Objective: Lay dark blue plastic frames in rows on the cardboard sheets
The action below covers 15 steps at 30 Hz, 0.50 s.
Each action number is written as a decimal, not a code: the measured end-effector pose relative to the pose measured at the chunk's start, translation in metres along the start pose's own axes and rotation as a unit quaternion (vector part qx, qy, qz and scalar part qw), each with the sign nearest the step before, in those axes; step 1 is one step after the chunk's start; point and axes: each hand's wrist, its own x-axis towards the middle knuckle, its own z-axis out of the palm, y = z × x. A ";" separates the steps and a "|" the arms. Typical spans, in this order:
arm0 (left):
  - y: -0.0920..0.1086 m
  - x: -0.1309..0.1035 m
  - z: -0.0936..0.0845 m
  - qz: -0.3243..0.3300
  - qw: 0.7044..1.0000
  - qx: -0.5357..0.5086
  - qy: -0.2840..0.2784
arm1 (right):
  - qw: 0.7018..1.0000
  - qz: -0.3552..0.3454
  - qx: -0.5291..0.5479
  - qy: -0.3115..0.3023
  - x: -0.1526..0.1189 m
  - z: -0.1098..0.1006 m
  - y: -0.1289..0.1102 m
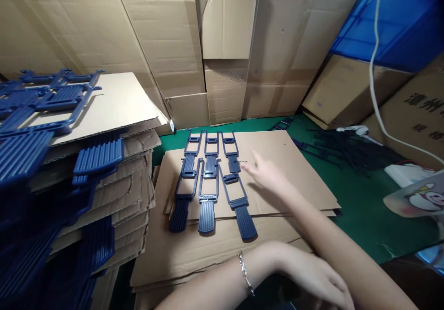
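My right hand (265, 173) reaches over the cardboard sheet (277, 148), its index finger and thumb apart. The fingertips are beside a dark blue plastic frame piece (234, 164), with nothing visible between them. Several such frames with ribbed tabs lie in two rows, among them a front-left frame (179, 215), a front-middle frame (207, 217) and a front-right frame (246, 222). My left hand (319, 273), its wrist in a bracelet, is low at the bottom, crossing beneath my right forearm. Its fingers curl downward; the frame's edge hides their tips and anything in them.
At left rises a stack of cardboard sheets (135, 185) layered with more blue frames (65, 95). Dark pieces (343, 150) lie heaped on the green table (354, 227) at right, near a printed cup (419, 194) and a white cable (373, 69). Cardboard panels (159, 33) stand behind.
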 end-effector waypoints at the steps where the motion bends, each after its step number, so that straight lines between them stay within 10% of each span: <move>1: 0.014 -0.012 -0.005 0.038 0.997 0.042 0.048 | 0.998 0.028 0.031 0.039 0.005 -0.012 0.021; 3: 0.040 -0.028 -0.024 0.047 0.968 0.172 0.177 | 0.985 0.097 0.027 0.141 0.014 -0.034 0.071; 7: 0.059 -0.025 -0.093 -0.087 0.784 0.414 0.454 | 0.960 0.214 -0.015 0.182 0.020 -0.067 0.173; 15: 0.047 0.033 -0.221 -0.139 0.701 0.477 0.512 | 0.930 0.251 -0.115 0.243 0.017 -0.063 0.243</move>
